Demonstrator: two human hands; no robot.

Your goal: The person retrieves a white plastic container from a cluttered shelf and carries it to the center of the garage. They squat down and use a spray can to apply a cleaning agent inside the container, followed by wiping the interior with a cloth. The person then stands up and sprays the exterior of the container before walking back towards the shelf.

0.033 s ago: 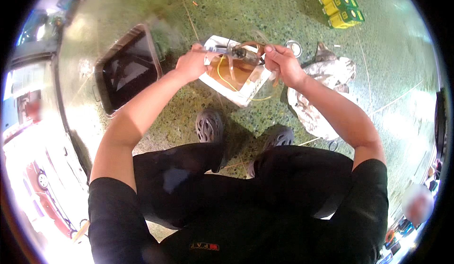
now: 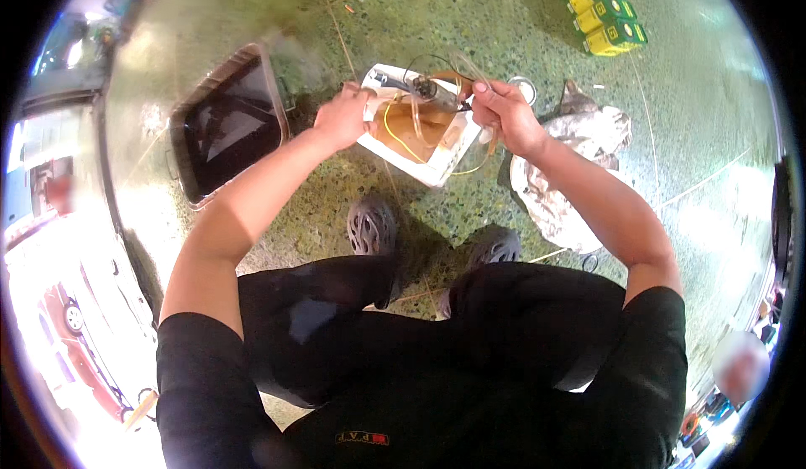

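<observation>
A white rectangular tray [image 2: 433, 175] with amber liquid in it sits on the floor in front of my feet. Over its far side lies a grey cylindrical part [image 2: 430, 91] with clear tubes, dark wires and a yellow wire [image 2: 395, 130] attached. A grey rod-like end of it points to the tray's far left corner. My left hand [image 2: 342, 118] is at the tray's left rim, its fingers curled over the edge. My right hand [image 2: 508, 118] pinches the right end of the cylindrical part, near a brown hose; its fingers hide the exact grip.
A dark, shallow pan [image 2: 228, 125] stands to the left. On the right are a crumpled, stained whitish bag or cloth [image 2: 554, 192], a small round lid [image 2: 524, 90] and a black ring [image 2: 590, 263]. Green and yellow boxes [image 2: 606, 15] stand far right. Cars show at the left edge.
The rod-like end has left my left hand and swung to the tray's far left corner. That hand has come to the rim. The yellow wire has shifted; my right hand keeps its hold.
</observation>
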